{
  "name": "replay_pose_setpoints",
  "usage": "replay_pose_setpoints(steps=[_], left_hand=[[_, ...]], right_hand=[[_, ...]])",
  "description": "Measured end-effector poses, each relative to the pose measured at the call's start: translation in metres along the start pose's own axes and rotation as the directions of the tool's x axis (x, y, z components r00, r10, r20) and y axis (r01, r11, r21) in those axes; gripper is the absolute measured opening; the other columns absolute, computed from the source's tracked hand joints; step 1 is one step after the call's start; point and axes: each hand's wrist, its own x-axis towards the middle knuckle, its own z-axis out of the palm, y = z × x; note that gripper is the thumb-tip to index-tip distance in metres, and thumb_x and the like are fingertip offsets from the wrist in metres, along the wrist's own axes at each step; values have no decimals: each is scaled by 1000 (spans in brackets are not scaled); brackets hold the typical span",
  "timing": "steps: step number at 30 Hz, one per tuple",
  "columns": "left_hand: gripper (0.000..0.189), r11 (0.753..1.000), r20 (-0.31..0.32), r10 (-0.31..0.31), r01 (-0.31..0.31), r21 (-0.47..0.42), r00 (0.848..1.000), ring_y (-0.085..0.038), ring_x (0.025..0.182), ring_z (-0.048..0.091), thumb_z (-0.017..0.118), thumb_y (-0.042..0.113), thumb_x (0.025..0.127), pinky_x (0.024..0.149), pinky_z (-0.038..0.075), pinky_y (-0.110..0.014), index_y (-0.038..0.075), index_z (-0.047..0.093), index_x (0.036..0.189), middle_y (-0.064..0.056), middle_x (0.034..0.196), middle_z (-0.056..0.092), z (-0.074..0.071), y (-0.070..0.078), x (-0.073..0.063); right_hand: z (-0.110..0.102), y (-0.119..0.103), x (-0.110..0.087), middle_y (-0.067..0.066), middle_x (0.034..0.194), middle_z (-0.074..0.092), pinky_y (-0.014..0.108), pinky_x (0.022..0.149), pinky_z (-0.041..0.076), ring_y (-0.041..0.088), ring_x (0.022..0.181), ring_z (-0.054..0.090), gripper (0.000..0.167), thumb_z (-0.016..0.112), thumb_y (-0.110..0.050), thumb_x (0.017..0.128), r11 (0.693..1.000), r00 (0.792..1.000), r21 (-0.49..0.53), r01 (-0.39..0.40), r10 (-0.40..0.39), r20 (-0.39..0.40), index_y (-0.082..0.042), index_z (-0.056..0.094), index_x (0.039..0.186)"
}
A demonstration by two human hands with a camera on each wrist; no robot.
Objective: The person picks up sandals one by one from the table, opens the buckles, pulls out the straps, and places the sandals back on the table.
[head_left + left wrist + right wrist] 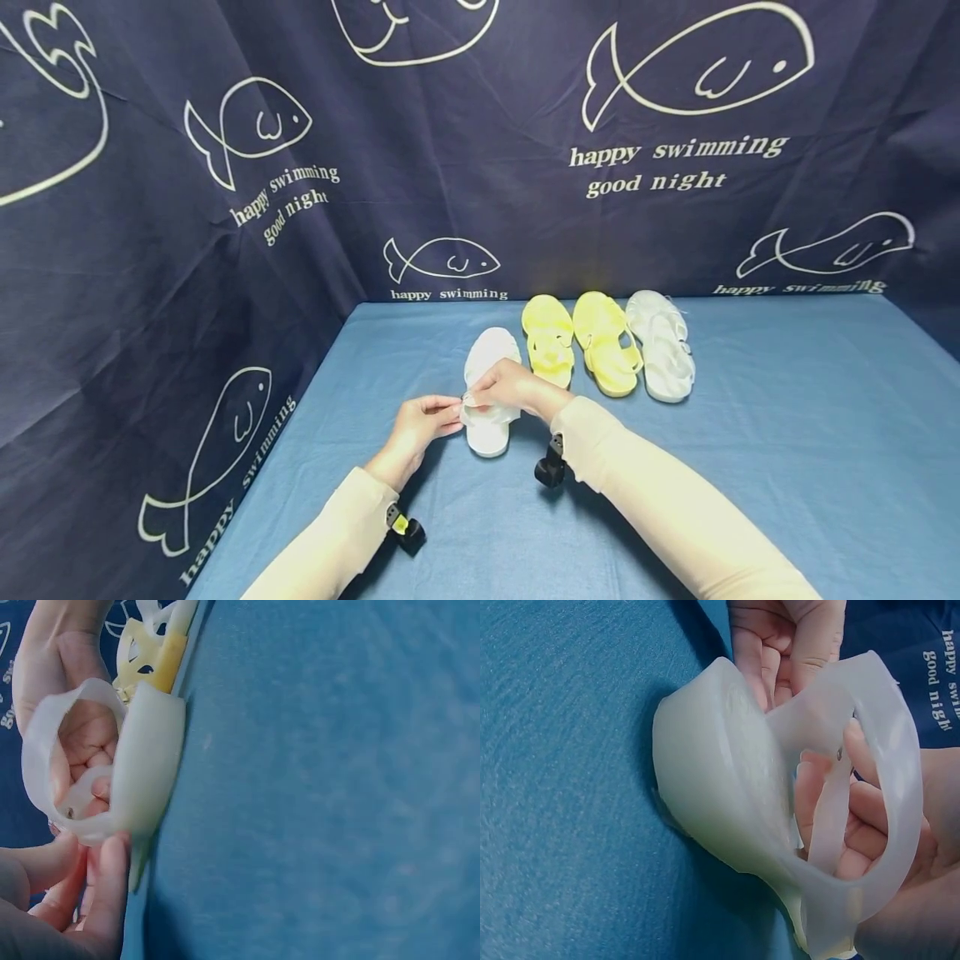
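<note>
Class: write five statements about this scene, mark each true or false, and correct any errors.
1. The left fingers and right fingers both touch one translucent white plastic sandal. True.
2. Two yellow plastic sandals lie to its right. True.
3. Another white plastic sandal lies left of the yellow ones. False: it lies right of them.
4. The blue fabric tablecloth is striped. False: it is plain.
5. The dark navy fabric backdrop shows white-outlined fish. True.

Staged recording booth by the look of it; home, lab or studio, can't tell. Blue cloth-covered surface (787, 433), navy curtain (450, 150) hung behind its back edge and along its left edge, white fish prints (712, 62) and "happy swimming good night" lettering (678, 150). 2 black wrist cameras (550, 472) worn at the sleeves (660, 492).
</note>
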Motion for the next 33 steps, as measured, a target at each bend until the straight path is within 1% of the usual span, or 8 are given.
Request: replay_pose_setpoints(steps=[3,8,11,15,18,21,30,33], left_hand=[[21,1000,-6,0,0,-19,1000,-11,71,68,65,-4,88,74,61,-30,-15,66,106,-8,85,72,0,-2,0],[21,999,-28,34,-34,-18,999,-11,71,69,68,-3,86,71,60,-26,-15,67,102,-10,86,73,1,0,-1],[20,999,-30,45,-45,5,999,-11,72,69,69,-2,85,73,60,-28,-14,69,101,-12,88,74,2,2,-1],[20,997,-30,71,-70,35,997,-10,71,69,70,-1,85,74,61,-31,-14,69,100,-15,89,74,3,4,-2],[19,993,-33,101,-99,67,994,-9,70,68,70,-3,85,72,61,-28,-15,69,99,-17,89,74,3,5,0],[17,988,-40,119,-114,107,992,-9,69,68,69,-4,85,69,60,-25,-15,70,98,-17,88,73,4,7,1],[17,987,-31,103,-99,125,994,-11,71,68,68,-7,85,69,60,-26,-17,68,99,-19,88,72,5,11,-1],[17,990,-37,73,-68,121,997,-11,72,68,68,-7,85,71,60,-25,-15,69,100,-18,89,72,5,13,-2]], right_hand=[[0,3,1,7,91,76,17,71,49,6,81,59,22,76,-20,84,1000,1000,0,1,-1,-7,-4,77,98],[-1,3,1,4,91,76,17,74,48,6,83,58,21,76,-22,84,1000,1000,2,-8,9,-16,-6,78,97],[-2,2,0,4,91,76,17,74,48,6,84,58,20,77,-21,83,1000,1000,10,-13,13,-23,-6,78,96],[-1,3,0,7,86,76,16,72,49,6,79,62,19,77,-18,82,999,1000,47,-6,7,-18,-4,78,95],[0,5,2,9,80,75,16,70,50,6,72,65,18,77,-15,82,998,1000,68,2,-1,-16,-1,77,94],[2,6,2,10,80,75,16,70,51,7,72,65,18,77,-14,82,997,1000,77,0,1,-16,-1,77,94],[2,5,3,6,80,75,16,72,49,6,77,62,19,78,-20,82,999,1000,42,-10,11,-22,-4,78,93],[2,5,3,6,80,75,16,72,48,6,78,62,19,78,-20,82,999,1000,47,-15,16,-19,-4,78,93]])
